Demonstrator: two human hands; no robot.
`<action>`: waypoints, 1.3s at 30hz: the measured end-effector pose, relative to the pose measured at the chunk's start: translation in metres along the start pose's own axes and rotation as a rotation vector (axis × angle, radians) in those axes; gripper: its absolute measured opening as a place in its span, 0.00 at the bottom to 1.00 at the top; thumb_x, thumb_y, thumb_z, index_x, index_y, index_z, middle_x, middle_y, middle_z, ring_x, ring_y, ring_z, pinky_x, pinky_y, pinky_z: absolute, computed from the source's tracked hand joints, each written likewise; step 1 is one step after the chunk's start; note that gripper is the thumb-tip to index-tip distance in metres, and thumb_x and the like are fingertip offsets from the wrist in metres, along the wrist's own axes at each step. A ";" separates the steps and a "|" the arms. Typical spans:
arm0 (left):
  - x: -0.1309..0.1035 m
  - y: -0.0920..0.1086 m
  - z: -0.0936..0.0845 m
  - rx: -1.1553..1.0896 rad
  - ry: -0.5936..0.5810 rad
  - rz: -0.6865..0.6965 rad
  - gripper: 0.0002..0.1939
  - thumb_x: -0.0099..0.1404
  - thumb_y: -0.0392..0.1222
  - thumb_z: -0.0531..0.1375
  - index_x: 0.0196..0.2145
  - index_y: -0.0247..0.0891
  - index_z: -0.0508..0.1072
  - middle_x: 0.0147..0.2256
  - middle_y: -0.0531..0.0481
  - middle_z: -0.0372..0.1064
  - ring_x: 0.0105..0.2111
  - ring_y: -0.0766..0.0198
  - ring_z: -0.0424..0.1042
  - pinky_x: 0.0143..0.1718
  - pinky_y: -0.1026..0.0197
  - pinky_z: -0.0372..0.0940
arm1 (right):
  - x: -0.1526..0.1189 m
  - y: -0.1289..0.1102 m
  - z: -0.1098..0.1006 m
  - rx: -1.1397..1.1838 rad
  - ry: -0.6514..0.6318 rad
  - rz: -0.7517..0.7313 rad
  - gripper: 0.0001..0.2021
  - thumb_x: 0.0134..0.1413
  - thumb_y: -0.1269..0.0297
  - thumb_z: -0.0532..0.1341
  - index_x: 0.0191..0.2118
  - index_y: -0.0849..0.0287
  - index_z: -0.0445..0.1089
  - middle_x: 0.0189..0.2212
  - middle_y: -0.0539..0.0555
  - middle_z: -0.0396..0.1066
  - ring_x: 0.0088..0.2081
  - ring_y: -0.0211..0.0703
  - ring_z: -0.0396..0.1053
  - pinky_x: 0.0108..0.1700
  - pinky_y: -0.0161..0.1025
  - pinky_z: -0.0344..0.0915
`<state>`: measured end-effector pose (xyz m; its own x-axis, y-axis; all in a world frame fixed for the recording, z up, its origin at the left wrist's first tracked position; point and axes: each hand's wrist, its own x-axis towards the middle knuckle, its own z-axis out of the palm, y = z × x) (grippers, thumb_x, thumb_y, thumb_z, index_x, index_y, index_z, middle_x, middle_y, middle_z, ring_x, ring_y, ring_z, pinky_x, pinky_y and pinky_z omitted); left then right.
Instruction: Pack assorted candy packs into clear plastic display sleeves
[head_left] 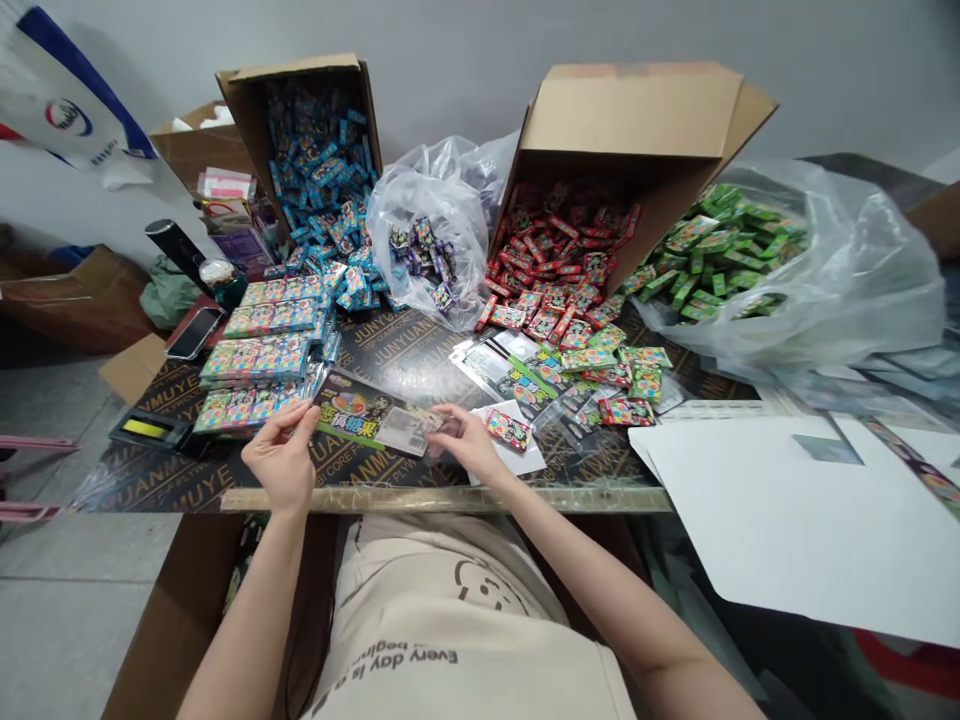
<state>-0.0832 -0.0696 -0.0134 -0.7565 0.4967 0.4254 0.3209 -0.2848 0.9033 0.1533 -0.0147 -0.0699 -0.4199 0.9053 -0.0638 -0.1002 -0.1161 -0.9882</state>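
A flat printed plastic pouch (361,412), dark with colourful lettering and a clear window, is stretched between my two hands just above the table. My left hand (283,458) pinches its left end. At the other end, the fingers of my right hand (466,442) close on the pouch's edge. Beside my right hand a small red candy packet (508,430) lies on a white sheet (534,458). More printed pouches (517,375) lie behind it, partly under loose green packets (589,358). Filled packs (259,360) are stacked left of my left hand.
Blue packets (322,175) spill from a carton (300,66), red packets (551,245) from another carton (630,110). Clear bags hold purple packets (424,255) and green packets (720,260). A phone (195,333) lies left; white card (787,520) overhangs right. The table's front edge (450,500) is nearest me.
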 end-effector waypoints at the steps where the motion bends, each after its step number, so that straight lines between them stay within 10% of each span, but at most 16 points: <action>1: -0.001 -0.009 -0.004 0.012 0.008 -0.071 0.12 0.49 0.43 0.70 0.30 0.34 0.78 0.28 0.49 0.76 0.29 0.62 0.75 0.39 0.55 0.72 | 0.007 -0.002 -0.003 0.024 0.058 -0.001 0.20 0.42 0.57 0.69 0.42 0.58 0.69 0.22 0.46 0.72 0.20 0.37 0.68 0.28 0.36 0.67; 4: -0.008 -0.033 -0.017 0.234 -0.159 -0.158 0.19 0.50 0.48 0.69 0.37 0.33 0.77 0.33 0.44 0.75 0.34 0.56 0.76 0.41 0.50 0.72 | 0.031 -0.009 -0.019 -0.066 0.118 -0.039 0.17 0.44 0.55 0.67 0.38 0.59 0.69 0.18 0.44 0.67 0.17 0.33 0.62 0.23 0.33 0.60; 7: -0.020 -0.046 -0.017 0.577 -0.421 0.069 0.33 0.53 0.49 0.67 0.55 0.35 0.69 0.54 0.34 0.66 0.56 0.45 0.66 0.55 0.42 0.62 | 0.050 -0.008 -0.031 -0.328 0.013 -0.008 0.15 0.48 0.54 0.64 0.36 0.61 0.72 0.18 0.45 0.65 0.18 0.33 0.61 0.22 0.32 0.57; 14: -0.044 -0.058 0.036 0.834 -1.174 0.361 0.49 0.52 0.55 0.68 0.65 0.40 0.52 0.65 0.32 0.50 0.65 0.39 0.51 0.62 0.29 0.40 | 0.089 -0.009 -0.031 -0.675 -0.145 -0.071 0.14 0.44 0.60 0.70 0.37 0.61 0.75 0.29 0.54 0.75 0.31 0.45 0.73 0.38 0.42 0.69; 18: -0.047 -0.071 0.055 0.808 -1.202 0.349 0.41 0.56 0.51 0.66 0.62 0.39 0.57 0.60 0.34 0.59 0.61 0.44 0.59 0.62 0.35 0.49 | 0.141 -0.027 -0.043 -0.942 -0.063 -0.299 0.20 0.49 0.60 0.68 0.48 0.61 0.72 0.48 0.63 0.73 0.52 0.53 0.69 0.55 0.52 0.63; 22: -0.046 -0.076 0.060 0.771 -1.189 0.312 0.40 0.54 0.51 0.68 0.61 0.39 0.60 0.58 0.36 0.60 0.59 0.44 0.60 0.60 0.37 0.53 | 0.206 -0.024 -0.040 -0.985 -0.187 -0.299 0.15 0.56 0.63 0.63 0.49 0.61 0.73 0.47 0.62 0.75 0.50 0.51 0.72 0.55 0.49 0.65; 31: -0.047 -0.081 0.069 0.752 -1.194 0.242 0.43 0.51 0.51 0.70 0.61 0.43 0.60 0.59 0.37 0.60 0.58 0.43 0.60 0.59 0.36 0.54 | 0.348 -0.054 0.040 -1.209 -0.281 -0.712 0.34 0.58 0.54 0.60 0.66 0.61 0.54 0.69 0.65 0.41 0.70 0.56 0.37 0.67 0.56 0.43; 39: -0.041 -0.084 0.076 0.716 -1.251 0.210 0.42 0.51 0.48 0.70 0.61 0.44 0.61 0.60 0.36 0.58 0.59 0.42 0.59 0.58 0.36 0.56 | 0.431 -0.077 0.058 -1.424 -0.162 -0.188 0.43 0.41 0.37 0.65 0.58 0.62 0.64 0.66 0.71 0.46 0.66 0.78 0.38 0.57 0.70 0.52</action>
<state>-0.0359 -0.0041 -0.1027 0.1992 0.9798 -0.0175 0.8536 -0.1648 0.4942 -0.0720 0.3610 -0.0130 -0.6075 0.7943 0.0008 0.7616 0.5828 -0.2833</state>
